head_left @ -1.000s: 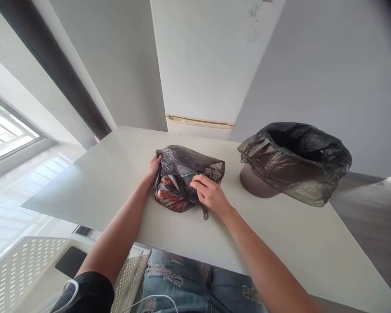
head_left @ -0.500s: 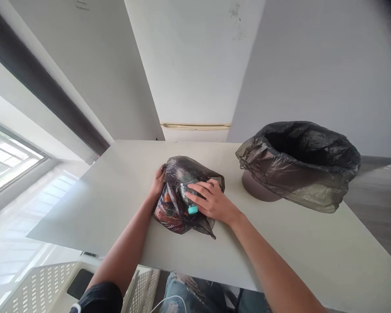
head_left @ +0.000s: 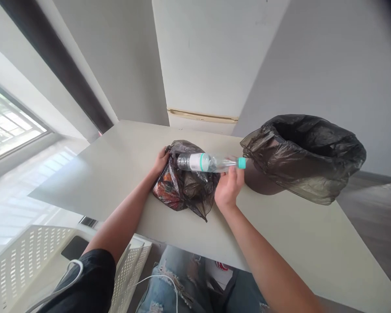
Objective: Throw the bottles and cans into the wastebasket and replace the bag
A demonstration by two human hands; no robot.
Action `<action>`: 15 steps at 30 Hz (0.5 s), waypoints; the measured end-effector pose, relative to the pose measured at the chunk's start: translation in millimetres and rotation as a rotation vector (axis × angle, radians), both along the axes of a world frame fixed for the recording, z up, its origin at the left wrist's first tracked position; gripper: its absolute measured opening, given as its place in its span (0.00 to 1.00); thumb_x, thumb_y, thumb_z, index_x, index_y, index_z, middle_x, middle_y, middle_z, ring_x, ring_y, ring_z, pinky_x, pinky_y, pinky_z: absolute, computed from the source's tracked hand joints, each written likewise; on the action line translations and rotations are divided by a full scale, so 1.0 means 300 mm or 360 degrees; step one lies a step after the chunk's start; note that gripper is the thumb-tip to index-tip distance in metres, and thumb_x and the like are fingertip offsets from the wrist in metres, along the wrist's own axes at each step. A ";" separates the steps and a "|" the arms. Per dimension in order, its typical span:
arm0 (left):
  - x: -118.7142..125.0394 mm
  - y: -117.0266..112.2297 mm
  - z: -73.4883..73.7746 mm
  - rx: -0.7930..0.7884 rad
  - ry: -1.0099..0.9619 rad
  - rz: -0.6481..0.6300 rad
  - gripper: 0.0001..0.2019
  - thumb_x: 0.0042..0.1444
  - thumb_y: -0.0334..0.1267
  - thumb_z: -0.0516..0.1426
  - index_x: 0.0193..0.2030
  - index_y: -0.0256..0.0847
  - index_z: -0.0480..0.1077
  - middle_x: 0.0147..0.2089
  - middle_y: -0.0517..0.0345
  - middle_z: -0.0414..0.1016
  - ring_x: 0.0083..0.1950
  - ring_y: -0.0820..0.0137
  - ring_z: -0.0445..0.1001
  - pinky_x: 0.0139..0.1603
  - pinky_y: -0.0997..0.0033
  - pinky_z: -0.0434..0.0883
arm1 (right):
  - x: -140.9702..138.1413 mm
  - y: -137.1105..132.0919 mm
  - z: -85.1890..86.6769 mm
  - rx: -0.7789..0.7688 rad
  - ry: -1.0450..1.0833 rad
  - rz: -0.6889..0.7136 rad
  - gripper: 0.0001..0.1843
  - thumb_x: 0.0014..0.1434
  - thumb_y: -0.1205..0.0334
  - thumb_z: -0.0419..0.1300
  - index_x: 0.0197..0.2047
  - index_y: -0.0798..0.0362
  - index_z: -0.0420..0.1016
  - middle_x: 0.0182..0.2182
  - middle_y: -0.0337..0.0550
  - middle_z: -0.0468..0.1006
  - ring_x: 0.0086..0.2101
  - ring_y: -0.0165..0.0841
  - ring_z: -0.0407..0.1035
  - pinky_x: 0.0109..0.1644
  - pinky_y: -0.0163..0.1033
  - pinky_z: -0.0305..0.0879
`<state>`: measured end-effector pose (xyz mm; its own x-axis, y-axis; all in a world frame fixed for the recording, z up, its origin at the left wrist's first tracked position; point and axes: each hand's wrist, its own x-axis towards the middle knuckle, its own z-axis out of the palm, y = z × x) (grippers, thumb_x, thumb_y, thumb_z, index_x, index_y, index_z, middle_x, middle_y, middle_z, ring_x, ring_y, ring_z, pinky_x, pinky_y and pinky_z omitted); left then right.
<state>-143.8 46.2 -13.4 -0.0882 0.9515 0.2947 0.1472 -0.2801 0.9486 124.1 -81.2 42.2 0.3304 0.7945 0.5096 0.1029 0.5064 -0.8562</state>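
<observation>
— In the right hand (head_left: 228,188), what?
— A clear plastic bottle (head_left: 206,162), fingers clamped near its teal cap, lying sideways, its base over the small dark bag (head_left: 185,189) just left of that hand.
— And the left hand (head_left: 160,160)?
— Closed on the bag's far edge. The lined bin (head_left: 304,152) stands just right of the cap.

A home room: plain table (head_left: 124,174), lined waste bin (head_left: 299,156), window (head_left: 9,126) (barred), white walls.
</observation>
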 end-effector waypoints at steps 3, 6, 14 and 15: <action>-0.002 -0.001 0.000 -0.0020 0.0011 -0.0052 0.13 0.58 0.49 0.63 0.40 0.41 0.78 0.41 0.53 0.80 0.46 0.59 0.74 0.55 0.59 0.71 | -0.025 0.004 0.009 -0.0262 0.0786 0.0271 0.25 0.72 0.41 0.45 0.55 0.49 0.71 0.48 0.51 0.79 0.35 0.37 0.75 0.35 0.43 0.73; -0.001 -0.009 0.013 -0.0029 0.0013 -0.0096 0.11 0.57 0.45 0.64 0.38 0.39 0.77 0.39 0.54 0.80 0.44 0.60 0.75 0.52 0.60 0.72 | -0.036 -0.004 0.013 -0.0417 0.0974 0.0668 0.22 0.70 0.39 0.52 0.48 0.48 0.75 0.44 0.46 0.83 0.25 0.31 0.70 0.27 0.38 0.67; -0.015 -0.062 0.057 -0.0028 -0.0038 -0.0171 0.15 0.57 0.40 0.63 0.49 0.35 0.76 0.41 0.53 0.81 0.45 0.61 0.77 0.48 0.64 0.73 | -0.015 0.008 0.010 -0.0369 0.0912 0.0938 0.19 0.68 0.41 0.58 0.47 0.48 0.76 0.44 0.43 0.85 0.31 0.36 0.82 0.35 0.43 0.80; -0.015 -0.070 0.062 -0.0017 -0.0060 -0.0167 0.18 0.58 0.42 0.63 0.53 0.37 0.76 0.45 0.52 0.82 0.47 0.60 0.78 0.50 0.63 0.74 | -0.010 0.013 0.010 -0.0373 0.0878 0.0932 0.20 0.67 0.40 0.59 0.47 0.48 0.75 0.43 0.44 0.85 0.32 0.37 0.82 0.37 0.44 0.81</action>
<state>-148.3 25.3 5.2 0.0014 0.9592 0.2826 0.0817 -0.2818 0.9560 121.1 -77.4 45.3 -0.0151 0.9805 0.1961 -0.5857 0.1503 -0.7965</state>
